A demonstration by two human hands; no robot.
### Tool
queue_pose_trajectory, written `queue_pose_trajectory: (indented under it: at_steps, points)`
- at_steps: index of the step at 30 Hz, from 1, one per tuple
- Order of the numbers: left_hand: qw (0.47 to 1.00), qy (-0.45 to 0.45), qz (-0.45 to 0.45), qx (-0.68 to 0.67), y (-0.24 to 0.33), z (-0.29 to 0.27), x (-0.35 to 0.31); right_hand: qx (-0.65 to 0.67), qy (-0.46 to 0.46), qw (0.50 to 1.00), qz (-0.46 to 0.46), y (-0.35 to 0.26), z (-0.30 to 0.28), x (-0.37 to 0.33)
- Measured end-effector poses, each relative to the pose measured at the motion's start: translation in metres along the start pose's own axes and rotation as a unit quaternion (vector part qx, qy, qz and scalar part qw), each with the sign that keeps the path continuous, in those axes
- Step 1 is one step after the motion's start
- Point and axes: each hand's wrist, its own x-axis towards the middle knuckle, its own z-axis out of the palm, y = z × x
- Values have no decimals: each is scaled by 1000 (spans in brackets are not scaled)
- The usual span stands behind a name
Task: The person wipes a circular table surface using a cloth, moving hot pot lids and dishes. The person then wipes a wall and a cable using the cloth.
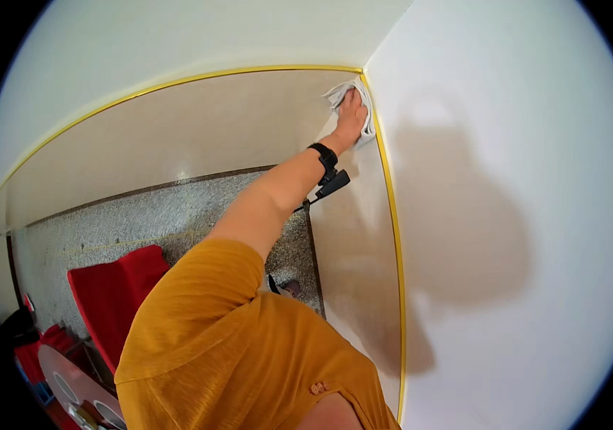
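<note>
My left hand (351,118) presses a folded white-grey cloth (364,136) against the beige lower wall panel, right in the corner where two walls meet. The cloth bunches out around my fingers, and its edge touches the yellow trim strip (392,208) on the right-hand wall. My fingers lie bent over the cloth and hold it. A black band (326,154) circles my left wrist, with a dark device (333,184) hanging beside it. My right hand is out of the picture.
A red-covered chair (116,294) stands at the lower left, near a round-edged pinkish table (70,380). Speckled floor (141,208) lies below the panels, with a foot (290,288) on it. The white wall (507,143) at right carries a shadow.
</note>
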Motion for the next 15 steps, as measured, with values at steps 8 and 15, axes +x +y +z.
queue_pose_trajectory:
  at_steps: [8, 15]
  points:
    - [995, 36, -59, 77, 53, -16, -5, 89, 72, 993, 41, 22, 56, -67]
    - [986, 63, -139, 73, 10, -10, 1, -122, 45, 991, 13, -50, 9, -71]
